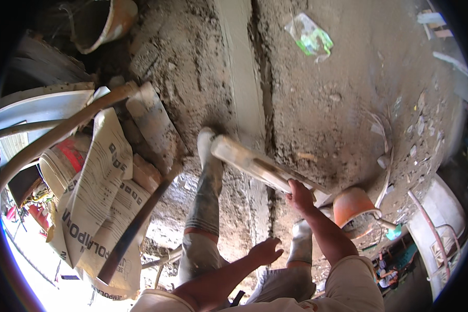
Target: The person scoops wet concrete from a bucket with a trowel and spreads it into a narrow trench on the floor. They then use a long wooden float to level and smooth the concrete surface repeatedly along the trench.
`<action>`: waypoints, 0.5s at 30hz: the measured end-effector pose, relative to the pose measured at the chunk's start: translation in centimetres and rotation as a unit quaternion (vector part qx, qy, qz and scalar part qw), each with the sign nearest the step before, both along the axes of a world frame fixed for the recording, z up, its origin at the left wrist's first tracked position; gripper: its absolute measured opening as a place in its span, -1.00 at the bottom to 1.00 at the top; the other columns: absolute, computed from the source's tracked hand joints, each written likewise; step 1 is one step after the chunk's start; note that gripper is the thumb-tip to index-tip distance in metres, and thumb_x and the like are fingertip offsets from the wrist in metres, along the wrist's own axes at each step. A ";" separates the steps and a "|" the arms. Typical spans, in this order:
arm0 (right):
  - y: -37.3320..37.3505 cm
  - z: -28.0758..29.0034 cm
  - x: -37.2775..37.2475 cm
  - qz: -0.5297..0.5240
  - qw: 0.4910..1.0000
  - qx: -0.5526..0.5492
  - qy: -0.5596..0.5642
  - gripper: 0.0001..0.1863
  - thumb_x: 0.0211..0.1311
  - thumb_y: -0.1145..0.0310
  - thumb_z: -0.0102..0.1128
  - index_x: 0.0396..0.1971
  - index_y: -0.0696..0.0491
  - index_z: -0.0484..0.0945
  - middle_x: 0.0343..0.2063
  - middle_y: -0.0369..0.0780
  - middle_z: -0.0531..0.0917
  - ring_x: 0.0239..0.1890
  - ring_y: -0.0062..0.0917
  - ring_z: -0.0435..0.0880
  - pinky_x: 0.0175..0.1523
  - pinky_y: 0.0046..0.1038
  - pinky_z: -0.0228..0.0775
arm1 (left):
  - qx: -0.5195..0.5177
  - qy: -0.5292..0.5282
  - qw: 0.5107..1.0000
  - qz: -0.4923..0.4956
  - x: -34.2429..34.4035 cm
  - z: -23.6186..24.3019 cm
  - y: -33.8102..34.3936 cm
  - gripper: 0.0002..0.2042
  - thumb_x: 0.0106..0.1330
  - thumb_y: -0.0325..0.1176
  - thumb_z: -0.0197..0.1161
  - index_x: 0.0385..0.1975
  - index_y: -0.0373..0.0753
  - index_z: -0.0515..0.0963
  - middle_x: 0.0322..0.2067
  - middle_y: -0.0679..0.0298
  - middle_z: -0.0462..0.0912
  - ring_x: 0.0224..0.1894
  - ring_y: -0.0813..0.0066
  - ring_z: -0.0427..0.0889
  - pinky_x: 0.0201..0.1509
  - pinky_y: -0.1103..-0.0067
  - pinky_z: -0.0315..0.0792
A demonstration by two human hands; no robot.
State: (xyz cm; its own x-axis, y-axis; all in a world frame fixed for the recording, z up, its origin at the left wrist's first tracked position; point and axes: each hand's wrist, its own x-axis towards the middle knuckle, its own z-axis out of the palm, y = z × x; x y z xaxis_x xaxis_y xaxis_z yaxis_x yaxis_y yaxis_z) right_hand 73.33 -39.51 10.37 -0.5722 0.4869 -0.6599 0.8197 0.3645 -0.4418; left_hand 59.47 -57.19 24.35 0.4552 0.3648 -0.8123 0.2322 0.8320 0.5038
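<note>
My right hand (299, 196) is closed on a long plastering float (244, 158), gripping it near its right end. The float's board slants up to the left, and its far end appears in front of my left boot (205, 148). Beneath it in view runs a smooth strip of grey wet mortar (239, 67), with a dark groove along its right side. My left hand (265, 251) hovers in front of my lap, loosely open and holding nothing.
A shovel (151, 112) and a wooden handle (62, 127) lie on the left beside paper cement bags (109, 208). An orange bucket (352, 205) stands at right, another bucket (109, 26) at upper left. A plastic bag (311, 39) lies on the dirt ahead. A wheelbarrow (437, 218) is far right.
</note>
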 end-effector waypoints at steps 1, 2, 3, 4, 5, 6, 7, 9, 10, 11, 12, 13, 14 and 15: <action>1.9 0.4 -2.3 -0.021 1.000 0.008 0.016 -0.41 0.00 0.36 0.35 0.09 0.00 0.36 -0.20 -0.09 0.57 -0.13 -0.16 0.60 -0.09 -0.19 0.49 | 0.010 -0.001 1.000 -0.001 -0.3 0.0 0.3 -0.47 0.33 0.05 0.10 0.19 -0.15 0.39 -0.02 -0.02 0.51 0.04 0.01 0.54 0.12 0.26 0.44; 4.0 1.3 -5.4 -0.034 0.999 -0.010 0.018 -0.39 0.01 0.35 0.34 0.13 0.00 0.35 -0.15 -0.08 0.57 -0.10 -0.15 0.59 -0.06 -0.20 0.49 | 0.000 -0.007 1.000 -0.010 -0.7 -0.1 0.5 -0.48 0.33 0.05 0.09 0.17 -0.14 0.40 0.00 -0.01 0.51 0.05 0.03 0.54 0.12 0.27 0.44; 6.4 2.5 -9.1 -0.046 0.998 -0.032 0.026 -0.37 0.03 0.35 0.32 0.17 0.01 0.35 -0.10 -0.06 0.58 -0.07 -0.14 0.59 -0.04 -0.20 0.49 | -0.005 -0.001 1.000 0.003 -1.3 0.0 0.5 -0.49 0.33 0.05 0.09 0.16 -0.14 0.41 0.01 0.00 0.51 0.06 0.04 0.54 0.12 0.28 0.44; 8.3 3.3 -11.8 -0.059 0.997 -0.045 0.029 -0.35 0.04 0.34 0.31 0.20 0.01 0.34 -0.05 -0.04 0.58 -0.03 -0.12 0.59 -0.01 -0.21 0.49 | -0.001 -0.001 1.000 0.014 -1.8 -0.1 0.6 -0.49 0.34 0.05 0.10 0.15 -0.15 0.41 0.02 0.00 0.51 0.06 0.04 0.54 0.12 0.28 0.44; 9.2 2.5 -12.5 -0.057 0.990 0.026 0.125 -0.36 0.10 0.31 0.27 0.23 0.03 0.34 0.01 0.01 0.58 -0.02 -0.07 0.60 0.01 -0.21 0.49 | 0.008 0.004 1.000 0.000 -2.3 0.1 1.4 -0.49 0.34 0.06 0.10 0.15 -0.15 0.41 0.05 0.01 0.50 0.08 0.06 0.54 0.13 0.29 0.44; 10.4 1.7 -13.3 -0.074 0.989 0.055 0.119 -0.36 0.11 0.31 0.26 0.23 0.04 0.33 0.00 0.03 0.58 -0.03 -0.05 0.60 0.01 -0.20 0.49 | 0.019 -0.002 1.000 0.009 -1.9 -0.5 1.2 -0.47 0.34 0.07 0.10 0.16 -0.17 0.41 0.05 0.00 0.50 0.08 0.06 0.54 0.14 0.30 0.44; 11.1 1.5 -14.7 -0.091 0.987 0.078 0.109 -0.37 0.12 0.30 0.25 0.23 0.05 0.33 -0.01 0.04 0.59 -0.04 -0.04 0.61 0.00 -0.19 0.49 | 0.027 -0.011 1.000 0.010 -2.5 -0.6 1.9 -0.47 0.34 0.07 0.10 0.16 -0.17 0.41 0.06 -0.01 0.50 0.08 0.06 0.54 0.15 0.30 0.44; 12.7 0.0 -16.8 -0.103 0.975 0.141 0.134 -0.36 0.17 0.27 0.23 0.26 0.06 0.28 -0.07 0.11 0.60 -0.07 0.02 0.61 -0.02 -0.15 0.49 | 0.032 -0.026 0.999 0.018 -4.4 0.4 3.9 -0.46 0.35 0.08 0.09 0.17 -0.19 0.40 0.06 -0.03 0.50 0.08 0.06 0.55 0.15 0.30 0.43; 13.8 -0.7 -18.3 -0.123 0.975 0.134 0.129 -0.35 0.18 0.25 0.23 0.26 0.06 0.26 -0.09 0.13 0.60 -0.08 0.04 0.61 -0.03 -0.14 0.49 | 0.031 -0.034 0.999 0.025 -5.1 0.7 4.8 -0.46 0.35 0.08 0.09 0.17 -0.19 0.40 0.06 -0.03 0.50 0.08 0.06 0.55 0.15 0.29 0.43; 15.1 -1.4 -20.4 -0.143 0.974 0.123 0.125 -0.34 0.19 0.23 0.23 0.27 0.06 0.24 -0.10 0.15 0.60 -0.09 0.06 0.61 -0.04 -0.13 0.49 | 0.029 -0.034 0.998 0.033 -5.5 0.9 5.1 -0.46 0.35 0.08 0.09 0.17 -0.19 0.40 0.05 -0.03 0.51 0.08 0.07 0.56 0.15 0.29 0.44; 16.7 -2.1 -22.7 -0.163 0.973 0.112 0.122 -0.33 0.20 0.21 0.23 0.28 0.06 0.22 -0.12 0.18 0.60 -0.11 0.08 0.61 -0.05 -0.12 0.49 | 0.049 -0.042 0.997 0.050 -5.8 0.6 5.2 -0.47 0.35 0.07 0.10 0.16 -0.18 0.41 0.03 -0.02 0.53 0.08 0.08 0.56 0.15 0.29 0.44; 18.8 -2.6 -24.1 -0.179 0.970 0.125 0.103 -0.33 0.23 0.18 0.21 0.28 0.07 0.20 -0.13 0.19 0.60 -0.11 0.09 0.61 -0.05 -0.10 0.50 | 0.055 -0.058 0.995 0.057 -5.0 0.1 5.4 -0.47 0.35 0.07 0.10 0.16 -0.18 0.41 0.02 -0.02 0.54 0.07 0.09 0.57 0.15 0.29 0.44; 21.0 -3.1 -26.2 -0.196 0.967 0.134 0.089 -0.32 0.25 0.15 0.20 0.29 0.07 0.18 -0.15 0.20 0.60 -0.11 0.11 0.61 -0.04 -0.08 0.50 | 0.056 -0.068 0.994 0.063 -4.7 -0.2 5.5 -0.47 0.35 0.07 0.10 0.16 -0.18 0.41 0.01 -0.02 0.55 0.06 0.10 0.57 0.14 0.29 0.44; 23.2 -3.7 -29.3 -0.210 0.964 0.129 0.094 -0.32 0.26 0.14 0.19 0.29 0.07 0.17 -0.14 0.20 0.60 -0.09 0.11 0.61 -0.02 -0.07 0.50 | 0.047 -0.073 0.992 0.088 -6.4 0.6 6.6 -0.49 0.36 0.06 0.10 0.15 -0.17 0.41 0.03 0.00 0.54 0.05 0.11 0.58 0.14 0.30 0.45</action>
State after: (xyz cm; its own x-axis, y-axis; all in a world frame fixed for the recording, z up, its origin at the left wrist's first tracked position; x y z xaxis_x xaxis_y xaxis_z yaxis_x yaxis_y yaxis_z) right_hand 43.98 -16.31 6.65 -0.3860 0.8367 -0.3886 0.8331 0.1352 -0.5364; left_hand 53.05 -50.59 24.97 0.4872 0.5202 -0.7015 0.0065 0.8010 0.5986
